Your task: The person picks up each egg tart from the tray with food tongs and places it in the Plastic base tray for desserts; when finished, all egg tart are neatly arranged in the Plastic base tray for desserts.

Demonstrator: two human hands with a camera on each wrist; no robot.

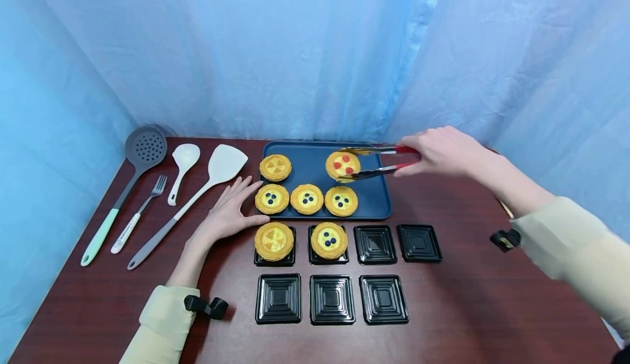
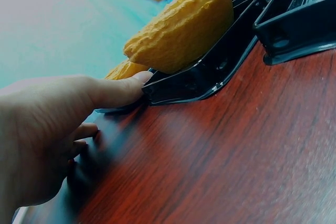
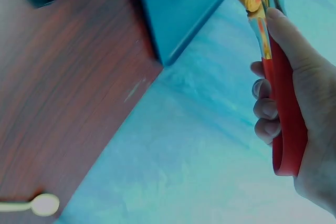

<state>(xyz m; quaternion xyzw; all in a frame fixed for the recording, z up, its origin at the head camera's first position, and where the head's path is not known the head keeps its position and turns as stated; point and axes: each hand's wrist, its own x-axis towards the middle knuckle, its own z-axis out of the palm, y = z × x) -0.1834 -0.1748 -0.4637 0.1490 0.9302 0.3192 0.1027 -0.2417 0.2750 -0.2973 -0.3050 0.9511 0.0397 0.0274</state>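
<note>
My right hand [image 1: 445,153] grips a pair of tongs [image 3: 286,114] by their red handles. Between the tongs' metal ends is a tart with red berries [image 1: 343,166], held above the blue tray [image 1: 307,163]. On that tray sit a tart with orange wedges [image 1: 275,168] and a row of three blueberry tarts [image 1: 307,199]. My left hand [image 1: 228,213] lies at the tray's left edge with its fingers spread and holds nothing. Its thumb [image 2: 118,92] reaches the near left corner, close to an orange-wedge tart [image 1: 273,241] on a black square holder.
Another blueberry tart [image 1: 328,240] sits on a black holder. Several bare black holders [image 1: 331,299] stand in two rows before the tray. To the left lie a slotted skimmer [image 1: 146,147], a white ladle [image 1: 186,156], a fork [image 1: 133,224] and a spatula [image 1: 225,163]. Curtains hang behind.
</note>
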